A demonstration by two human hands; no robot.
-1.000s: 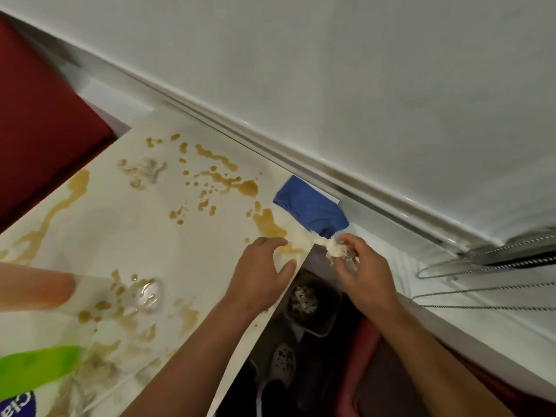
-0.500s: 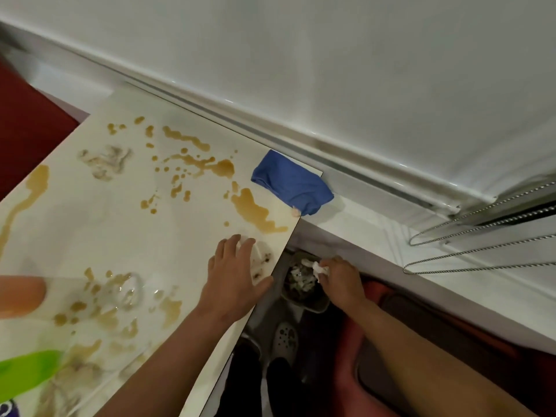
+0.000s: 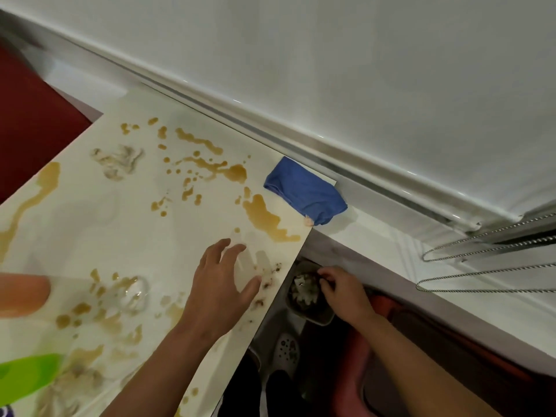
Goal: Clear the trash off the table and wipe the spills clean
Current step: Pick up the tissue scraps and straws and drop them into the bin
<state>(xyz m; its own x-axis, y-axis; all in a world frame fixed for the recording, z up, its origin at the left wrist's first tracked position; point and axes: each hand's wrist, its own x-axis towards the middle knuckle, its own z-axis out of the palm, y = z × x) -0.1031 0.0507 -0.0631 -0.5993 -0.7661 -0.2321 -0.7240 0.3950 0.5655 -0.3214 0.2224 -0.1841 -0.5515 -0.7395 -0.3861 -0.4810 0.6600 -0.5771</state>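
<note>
Up at the table (image 3: 90, 224) corner, blue cloth (image 3: 305, 195) lying crosswise, left hand (image 3: 219, 293) fingers apart, right hand (image 3: 346, 291) fingers curled, empty.

light: soft, even, indoor | glare: table (image 3: 90, 224) sheen | blur: lower-left edge | distortion: wide-angle bending at edges

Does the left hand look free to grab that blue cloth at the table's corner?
Probably yes. The left hand lies open on the table holding nothing, and only brown spill lies between it and the blue cloth; nothing stands in the way.
</note>
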